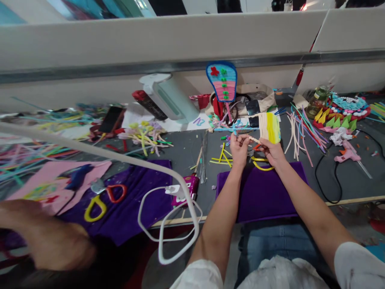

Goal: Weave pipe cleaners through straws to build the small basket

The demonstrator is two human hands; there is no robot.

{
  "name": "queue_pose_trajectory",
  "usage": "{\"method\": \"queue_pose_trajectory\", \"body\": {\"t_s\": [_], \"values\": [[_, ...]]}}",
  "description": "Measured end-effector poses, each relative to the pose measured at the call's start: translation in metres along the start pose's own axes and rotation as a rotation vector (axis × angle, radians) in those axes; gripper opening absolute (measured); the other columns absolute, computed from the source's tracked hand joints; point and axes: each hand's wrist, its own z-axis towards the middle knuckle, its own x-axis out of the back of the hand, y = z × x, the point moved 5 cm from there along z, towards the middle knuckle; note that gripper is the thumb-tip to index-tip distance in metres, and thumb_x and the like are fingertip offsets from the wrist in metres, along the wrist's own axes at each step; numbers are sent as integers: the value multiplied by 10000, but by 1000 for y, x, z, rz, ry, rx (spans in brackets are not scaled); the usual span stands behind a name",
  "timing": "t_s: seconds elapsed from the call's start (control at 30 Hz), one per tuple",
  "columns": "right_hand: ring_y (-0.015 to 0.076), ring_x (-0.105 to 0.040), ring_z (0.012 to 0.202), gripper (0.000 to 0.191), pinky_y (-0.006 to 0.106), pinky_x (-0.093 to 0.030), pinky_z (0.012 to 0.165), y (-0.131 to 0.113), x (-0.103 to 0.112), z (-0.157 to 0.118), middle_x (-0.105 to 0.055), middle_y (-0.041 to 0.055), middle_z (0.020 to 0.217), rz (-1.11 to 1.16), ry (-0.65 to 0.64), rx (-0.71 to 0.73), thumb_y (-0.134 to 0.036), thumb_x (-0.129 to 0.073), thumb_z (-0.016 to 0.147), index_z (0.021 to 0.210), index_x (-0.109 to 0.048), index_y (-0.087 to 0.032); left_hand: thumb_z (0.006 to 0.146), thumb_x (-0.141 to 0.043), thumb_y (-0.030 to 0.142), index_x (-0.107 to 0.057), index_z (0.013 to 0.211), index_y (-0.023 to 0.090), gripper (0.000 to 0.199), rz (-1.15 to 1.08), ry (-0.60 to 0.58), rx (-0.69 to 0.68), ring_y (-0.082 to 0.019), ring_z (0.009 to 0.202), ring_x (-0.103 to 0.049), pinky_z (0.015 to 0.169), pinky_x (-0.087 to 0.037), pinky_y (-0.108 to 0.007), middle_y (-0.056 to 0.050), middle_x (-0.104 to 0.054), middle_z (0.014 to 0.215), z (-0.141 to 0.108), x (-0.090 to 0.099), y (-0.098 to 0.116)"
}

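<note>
My left hand (240,149) and my right hand (273,151) are close together above a purple cloth (264,196). Their fingers are pinched on a short peach pipe cleaner (255,139), which runs between them and looks twisted. Just beyond my right hand is a fan-shaped piece (272,126) wrapped in yellow and peach pipe cleaners. A blue pipe-cleaner stick (237,129) lies past my left hand. Scissors with yellow handles (263,165) are partly hidden under my hands. Several yellow pipe cleaner pieces (221,158) lie left of my left hand.
A white cord (173,172) sweeps across the left foreground to a pink power box (191,188). Another person's arm (57,237) is at lower left, near large scissors (108,192). A kettle (171,98) stands behind. At right lie a pink glue gun (349,152) and loose pipe cleaners (309,128).
</note>
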Motion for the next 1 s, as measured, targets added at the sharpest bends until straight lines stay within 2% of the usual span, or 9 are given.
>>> {"method": "queue_pose_trajectory", "body": {"t_s": [0.13, 0.23, 0.33, 0.4, 0.5, 0.63, 0.77, 0.87, 1.0], "values": [[53, -495, 451, 364, 162, -443, 384, 4, -2, -1, -623, -47, 601, 3, -34, -42, -236, -856, 480, 771, -651, -161, 673, -815, 253, -531, 1125, 264, 534, -70, -12, 0, -121, 742, -646, 743, -500, -226, 26, -666, 817, 0, 0, 0], [57, -506, 455, 357, 168, -454, 398, 6, -3, -2, -625, -44, 604, -5, -40, -34, -260, -854, 495, 776, -656, -164, 645, -838, 283, -561, 1089, 252, 524, -119, -27, -7, -105, 688, -633, 723, -504, -220, 24, -672, 811, 0, 1, -1], [76, -544, 492, 378, 190, -468, 421, 1, -1, -1, -663, -27, 669, -53, 27, 105, -283, -854, 500, 805, -663, -165, 639, -843, 312, -593, 976, 221, 430, -153, -31, 43, -80, 622, -610, 697, -522, -226, 23, -676, 797, 0, 2, -7], [99, -571, 530, 385, 220, -495, 461, -5, 2, -2, -686, -10, 712, -132, 101, 233, -314, -848, 510, 814, -665, -162, 636, -843, 318, -605, 895, 196, 372, -146, -17, 131, -69, 589, -596, 672, -537, -229, 23, -671, 769, -1, 3, -14], [157, -646, 665, 362, 289, -563, 622, -15, 3, -6, -718, 30, 785, -310, 154, 421, -376, -812, 573, 828, -678, -157, 623, -845, 299, -642, 828, 161, 320, -114, -30, 300, -66, 568, -592, 642, -550, -229, 13, -662, 726, -4, 3, -23], [208, -684, 787, 285, 358, -560, 815, -21, 1, -13, -738, 72, 843, -605, 109, 576, -400, -775, 650, 801, -701, -170, 636, -835, 315, -666, 762, 136, 277, -126, -54, 362, -67, 552, -589, 634, -554, -236, 1, -657, 697, -4, 2, -25], [195, -666, 781, 228, 342, -546, 846, -22, -2, -20, -730, 66, 851, -795, 17, 686, -408, -749, 702, 795, -704, -205, 595, -846, 299, -666, 714, 134, 271, -145, -4, 345, -77, 533, -583, 615, -554, -247, -2, -658, 657, 0, 7, -24], [180, -652, 758, 212, 322, -547, 829, -21, -4, -23, -723, 52, 836, -807, -34, 707, -401, -748, 710, 794, -704, -212, 561, -845, 288, -666, 693, 138, 267, -143, 6, 338, -74, 520, -570, 592, -541, -234, 1, -656, 634, 1, 10, -24], [188, -667, 762, 284, 327, -553, 811, -18, -4, -17, -737, 54, 814, -663, 17, 583, -403, -787, 649, 805, -710, -179, 549, -857, 290, -671, 687, 131, 281, -181, 6, 308, -61, 510, -554, 594, -522, -212, 17, -628, 593, 2, 8, -23]]}}
